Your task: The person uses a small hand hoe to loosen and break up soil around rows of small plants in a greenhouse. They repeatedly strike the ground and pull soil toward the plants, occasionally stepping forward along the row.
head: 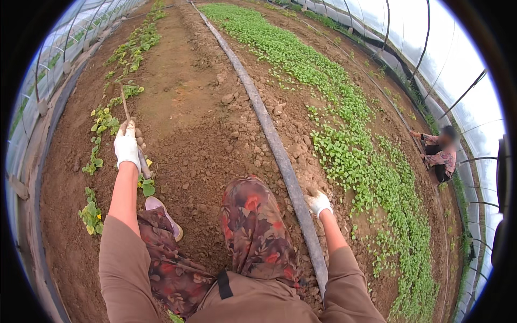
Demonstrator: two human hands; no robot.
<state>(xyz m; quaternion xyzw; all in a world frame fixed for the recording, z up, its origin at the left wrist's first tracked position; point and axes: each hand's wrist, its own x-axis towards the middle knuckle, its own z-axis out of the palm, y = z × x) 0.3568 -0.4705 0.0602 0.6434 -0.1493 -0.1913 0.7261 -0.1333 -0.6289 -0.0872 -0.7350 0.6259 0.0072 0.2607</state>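
My left hand (127, 145), in a white work glove with soiled fingers, grips a short-handled hand hoe (143, 163). The hoe's thin shank points away from me, and its bent head is near the vine row on the left. My right hand (318, 202), gloved the same way, reaches down to the clods of brown soil (297, 155) just right of a long grey irrigation hose (258, 107). Its fingertips blend with the soil, so whether they hold anything is unclear. A bed of green seedlings (351, 157) grows beyond that hand.
Yellowing vine plants (106, 120) line the left side, some close to my shoe (163, 216). My knee in floral cloth (252, 218) is beside the hose. A co-worker (440, 153) crouches at the far right by a thin pipe (381, 91). Plastic greenhouse walls (440, 52) curve around.
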